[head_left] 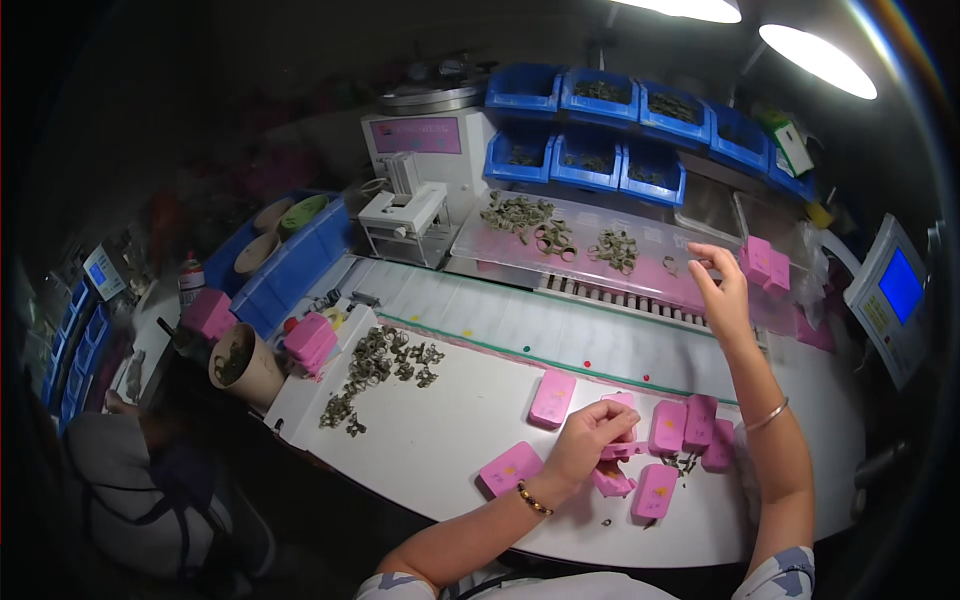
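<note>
My left hand (pixel 600 428) is closed on a pink rubber mould (pixel 622 450) over the near part of the white worktable; its fingers hide part of the mould. Just below that hand lies another pink mould piece (pixel 613 482), apparently opened. My right hand (pixel 722 282) is raised over the clear plastic tray (pixel 640 280), thumb and fingers apart, with nothing visible in it. Close to its fingertips a single grey-green ring (pixel 671 266) rests on the tray. Clusters of similar rings (pixel 615 250) lie farther left there. Several closed pink moulds (pixel 654 492) surround my left hand.
A large pile of grey-green rings (pixel 370 365) covers the table's left part. Blue bins (pixel 600 95) stand in two rows at the back, beside a white machine (pixel 430 140). A screen (pixel 895 290) stands at right. Another person's legs (pixel 150 500) show at lower left.
</note>
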